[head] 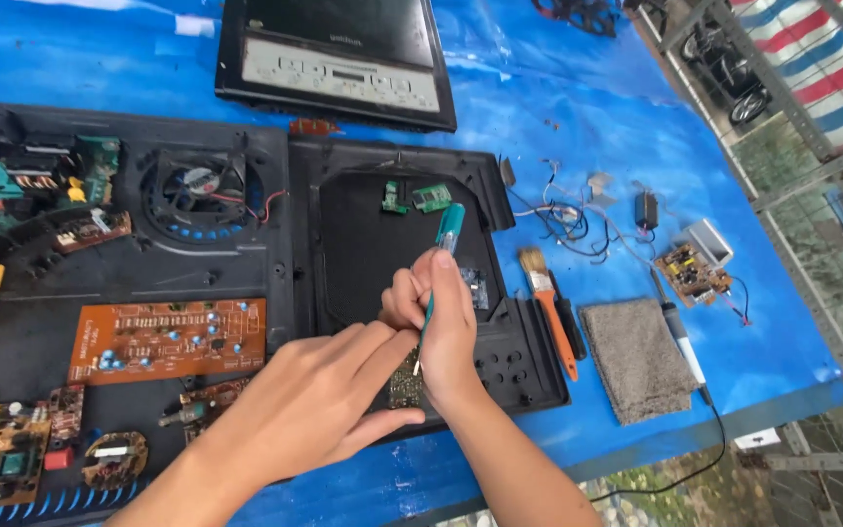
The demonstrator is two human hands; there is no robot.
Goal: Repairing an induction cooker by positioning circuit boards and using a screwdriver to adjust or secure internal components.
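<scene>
Pinching a small, light, brittle circuit board (405, 381) by its edges at lower centre, the left hand (319, 400) steadies it while the right hand (441, 327) closes around a teal-handled screwdriver (444, 256)

Brush (548, 303) just left of folded cloth (639, 356), soldering iron (680, 337) at its right.

Both forearms are bare to the frame edge; no sleeves are visible. The left hand (319, 400) and right hand (441, 327) carry no gloves, rings or watch.
</scene>
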